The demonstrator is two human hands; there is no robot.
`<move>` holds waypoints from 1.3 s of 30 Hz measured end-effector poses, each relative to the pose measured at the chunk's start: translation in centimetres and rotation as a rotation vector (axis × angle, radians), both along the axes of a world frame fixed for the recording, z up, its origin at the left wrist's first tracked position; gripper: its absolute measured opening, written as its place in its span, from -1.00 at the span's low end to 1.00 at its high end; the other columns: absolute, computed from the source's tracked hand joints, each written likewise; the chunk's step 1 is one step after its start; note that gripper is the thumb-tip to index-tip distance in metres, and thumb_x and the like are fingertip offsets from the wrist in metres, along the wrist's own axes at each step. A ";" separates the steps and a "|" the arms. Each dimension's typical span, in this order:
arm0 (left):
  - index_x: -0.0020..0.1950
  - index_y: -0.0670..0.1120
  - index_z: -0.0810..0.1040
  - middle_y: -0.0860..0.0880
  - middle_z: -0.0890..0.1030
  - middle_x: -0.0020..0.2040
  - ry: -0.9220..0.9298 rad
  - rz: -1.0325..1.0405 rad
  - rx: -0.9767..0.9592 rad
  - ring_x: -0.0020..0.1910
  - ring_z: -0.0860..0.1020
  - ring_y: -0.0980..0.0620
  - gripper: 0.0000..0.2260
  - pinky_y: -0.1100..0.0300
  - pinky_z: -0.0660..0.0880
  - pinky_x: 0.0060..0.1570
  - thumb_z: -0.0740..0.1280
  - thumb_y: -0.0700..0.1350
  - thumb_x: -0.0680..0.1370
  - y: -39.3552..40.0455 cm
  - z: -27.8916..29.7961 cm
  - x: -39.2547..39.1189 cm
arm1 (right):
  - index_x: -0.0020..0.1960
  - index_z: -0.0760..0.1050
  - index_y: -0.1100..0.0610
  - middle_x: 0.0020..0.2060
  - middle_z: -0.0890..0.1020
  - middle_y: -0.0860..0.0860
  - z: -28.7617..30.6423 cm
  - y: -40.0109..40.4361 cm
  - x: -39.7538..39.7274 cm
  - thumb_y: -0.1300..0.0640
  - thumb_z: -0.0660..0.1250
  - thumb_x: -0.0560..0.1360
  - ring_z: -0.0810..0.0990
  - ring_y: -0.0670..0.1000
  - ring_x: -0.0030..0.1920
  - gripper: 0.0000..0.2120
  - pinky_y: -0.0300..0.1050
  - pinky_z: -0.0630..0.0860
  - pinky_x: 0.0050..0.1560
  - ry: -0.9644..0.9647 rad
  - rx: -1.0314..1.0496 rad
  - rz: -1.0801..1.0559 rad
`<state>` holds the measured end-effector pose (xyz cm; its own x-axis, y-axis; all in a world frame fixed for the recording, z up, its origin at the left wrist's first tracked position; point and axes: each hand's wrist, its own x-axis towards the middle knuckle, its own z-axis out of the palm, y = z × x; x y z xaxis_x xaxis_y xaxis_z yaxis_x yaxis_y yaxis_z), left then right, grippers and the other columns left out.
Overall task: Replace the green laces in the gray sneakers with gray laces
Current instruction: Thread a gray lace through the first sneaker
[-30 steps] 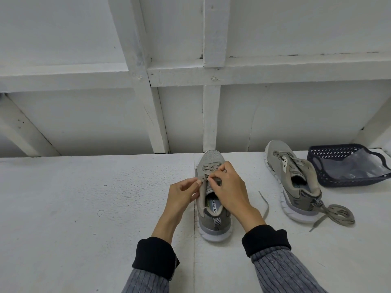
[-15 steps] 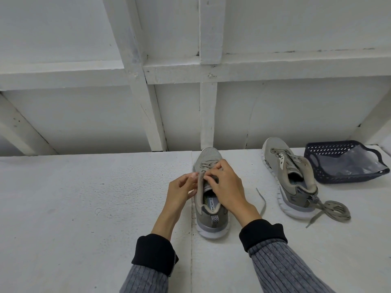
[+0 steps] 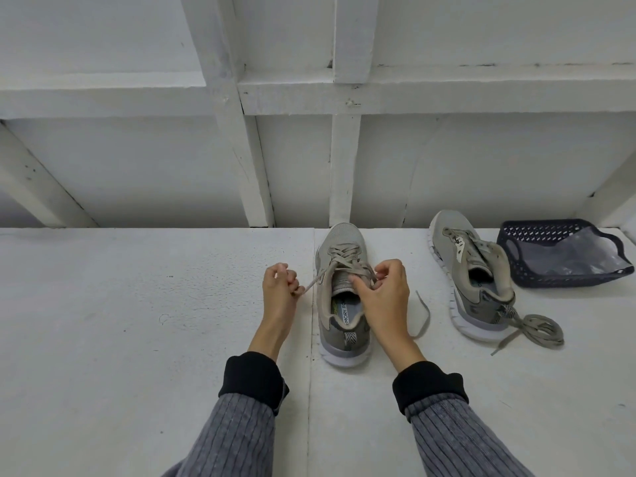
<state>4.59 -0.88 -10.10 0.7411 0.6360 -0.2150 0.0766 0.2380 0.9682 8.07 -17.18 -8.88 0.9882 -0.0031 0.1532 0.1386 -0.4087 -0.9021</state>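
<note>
A gray sneaker (image 3: 340, 242) stands in the middle of the white surface, toe pointing away, partly laced with a gray lace (image 3: 339, 261). My left hand (image 3: 280, 287) pinches one end of that lace and holds it taut out to the left of the shoe. My right hand (image 3: 382, 294) rests at the shoe's tongue and grips the lace on the right side. The other lace end (image 3: 424, 315) trails on the surface to the right. A second gray sneaker (image 3: 464, 270) lies further right, with a loose coil of lace (image 3: 540, 333) by its heel.
A dark blue plastic basket (image 3: 537, 235) holding a clear plastic bag (image 3: 585, 253) sits at the far right. A white wall with beams (image 3: 344, 166) rises right behind the shoes. The white surface (image 3: 137, 304) stretches wide to the left.
My left hand has pulled away from the shoe to the left, drawing the lace end out taut. My right hand stays at the tongue. The view has shifted slightly.
</note>
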 end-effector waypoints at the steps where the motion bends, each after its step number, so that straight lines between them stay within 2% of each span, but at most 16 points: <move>1: -0.04 -0.08 0.34 -0.01 0.35 -0.26 0.055 -0.037 0.188 -0.36 0.31 0.11 -0.83 0.24 0.38 -0.33 0.03 -0.19 0.71 0.7 -0.6 -0.6 | -0.05 0.32 0.12 -0.11 0.42 0.00 -0.1 0.0 0.0 0.10 0.53 0.38 0.40 -0.06 -0.21 -0.61 -0.45 0.35 -0.22 -0.003 0.000 -0.009; 4: 0.01 -0.08 0.31 -0.02 0.38 -0.24 0.253 -0.185 0.650 -0.29 0.30 0.05 -0.89 0.11 0.29 -0.25 0.03 -0.22 0.67 3.4 -2.6 -2.6 | -0.06 0.31 0.13 -0.14 0.42 0.03 -0.4 0.0 0.0 0.10 0.53 0.38 0.39 -0.04 -0.22 -0.60 -0.43 0.35 -0.23 0.004 0.028 -0.026; 6: 0.01 -0.05 0.34 -0.03 0.43 -0.19 0.376 -0.205 0.774 -0.23 0.34 0.02 -0.88 0.12 0.30 -0.23 0.07 -0.23 0.63 4.5 -3.1 -3.3 | -0.07 0.30 0.12 -0.16 0.42 0.03 -0.5 0.2 0.0 0.10 0.53 0.38 0.40 -0.02 -0.23 -0.60 -0.42 0.36 -0.25 0.008 0.043 -0.033; 7: 0.03 -0.03 0.39 -0.02 0.48 -0.12 0.375 -0.201 0.840 -0.16 0.38 0.02 -0.86 0.12 0.33 -0.18 0.09 -0.22 0.64 4.7 -3.2 -3.3 | -0.07 0.29 0.11 -0.17 0.42 0.04 -0.5 0.3 0.0 0.10 0.53 0.38 0.40 -0.02 -0.24 -0.60 -0.41 0.36 -0.27 0.010 0.049 -0.037; 10: 0.19 -0.01 0.54 0.05 0.56 0.15 0.199 -0.238 1.006 0.11 0.41 0.05 -0.80 0.13 0.33 0.06 0.16 -0.07 0.68 3.4 -2.8 -2.2 | -0.04 0.29 0.12 -0.18 0.43 0.07 -0.4 0.3 -0.1 0.12 0.53 0.38 0.40 -0.03 -0.28 -0.60 -0.38 0.39 -0.29 0.028 0.087 -0.044; 12: 0.22 0.05 0.58 0.13 0.55 0.20 0.101 -0.314 1.069 0.19 0.38 0.10 -0.75 0.14 0.23 0.12 0.18 0.05 0.65 1.8 -1.8 -1.3 | -0.03 0.29 0.13 -0.19 0.44 0.08 -0.2 0.4 -0.1 0.13 0.53 0.38 0.39 -0.04 -0.31 -0.59 -0.36 0.40 -0.29 0.029 0.094 -0.044; 15: 0.13 0.08 0.64 0.14 0.59 0.16 0.027 -0.301 1.195 0.20 0.42 0.10 -0.83 0.17 0.17 0.13 0.28 0.02 0.63 0.3 -0.8 0.0 | -0.03 0.30 0.14 -0.20 0.44 0.09 -0.1 0.4 -0.2 0.14 0.53 0.38 0.37 -0.06 -0.33 -0.60 -0.38 0.39 -0.29 0.027 0.102 -0.046; 18: 0.05 0.07 0.65 0.14 0.62 0.07 0.134 -0.186 1.152 0.16 0.45 0.08 -0.83 0.07 0.19 0.17 0.26 0.02 0.64 0.3 -1.3 0.2 | -0.03 0.30 0.15 -0.21 0.43 0.07 0.0 0.2 -0.3 0.13 0.53 0.38 0.38 -0.08 -0.33 -0.59 -0.40 0.38 -0.29 0.022 0.113 -0.042; 22: 0.10 -0.02 0.64 0.01 0.62 0.11 0.496 -0.032 1.018 0.17 0.44 -0.05 -0.77 -0.01 0.21 0.13 0.21 0.00 0.65 1.9 -2.7 -1.3 | -0.01 0.32 0.13 -0.21 0.42 0.05 -0.4 0.2 -0.2 0.09 0.54 0.38 0.39 -0.06 -0.29 -0.59 -0.38 0.38 -0.28 0.032 0.112 -0.033; 24: 0.11 -0.04 0.64 -0.02 0.62 0.12 0.564 -0.016 1.045 0.19 0.42 -0.08 -0.77 -0.01 0.22 0.11 0.21 -0.02 0.65 2.1 -2.9 -1.6 | 0.02 0.36 0.08 -0.19 0.44 0.04 -0.6 0.2 0.0 0.05 0.52 0.39 0.42 -0.03 -0.23 -0.62 -0.38 0.35 -0.25 0.030 0.074 -0.021; 26: 0.16 -0.03 0.62 -0.02 0.60 0.19 0.478 -0.082 1.040 0.24 0.40 -0.08 -0.78 -0.01 0.22 0.14 0.20 -0.04 0.65 1.7 -2.4 -1.3 | 0.08 0.43 0.03 -0.15 0.46 0.02 -0.5 0.1 0.1 0.01 0.49 0.42 0.43 -0.04 -0.19 -0.67 -0.42 0.35 -0.23 0.030 0.039 0.014; 28: 0.30 0.03 0.53 0.04 0.52 0.30 0.313 -0.208 1.008 0.31 0.37 -0.04 -0.75 -0.01 0.21 0.20 0.20 -0.04 0.66 1.1 -1.6 -0.8 | 0.14 0.49 0.01 -0.10 0.47 0.01 -0.3 -0.2 0.1 -0.03 0.43 0.47 0.45 -0.09 -0.17 -0.71 -0.46 0.38 -0.19 0.050 0.049 0.080; 31: 0.44 0.10 0.40 0.16 0.43 0.30 0.148 -0.371 1.007 0.31 0.29 0.11 -0.68 0.08 0.16 0.22 0.17 0.00 0.68 0.0 -0.5 -0.4 | 0.06 0.53 0.04 -0.04 0.49 0.06 -0.5 -0.6 0.3 -0.04 0.23 0.59 0.48 -0.17 -0.12 -0.81 -0.52 0.35 -0.14 0.100 0.093 0.122; 33: 0.30 0.10 0.50 0.16 0.49 0.23 0.114 -0.380 1.051 0.27 0.32 0.08 -0.76 0.12 0.12 0.18 0.16 -0.01 0.68 -0.4 -0.3 -0.2 | -0.02 0.52 0.08 -0.05 0.49 0.08 -0.9 -0.9 0.6 0.03 0.20 0.62 0.47 -0.17 -0.12 -0.83 -0.51 0.33 -0.16 0.104 0.055 0.099; 36: 0.00 0.07 0.57 0.28 0.50 -0.07 0.130 -0.343 1.050 0.11 0.35 0.12 -0.83 0.10 0.14 0.12 0.19 -0.02 0.67 -0.2 -0.3 -0.2 | -0.11 0.49 0.11 -0.07 0.48 0.07 -0.9 -1.2 1.3 0.18 0.28 0.58 0.47 -0.12 -0.16 -0.90 -0.49 0.35 -0.19 0.089 0.003 0.087; 39: -0.16 0.15 0.56 0.31 0.54 -0.21 0.105 -0.320 0.958 -0.05 0.46 0.19 -0.80 0.01 0.31 0.13 0.25 -0.02 0.64 1.3 -0.9 -0.4 | -0.16 0.48 0.12 -0.11 0.45 0.04 -1.1 -2.0 2.0 0.25 0.29 0.56 0.46 -0.03 -0.17 -0.87 -0.50 0.33 -0.21 0.064 -0.036 0.022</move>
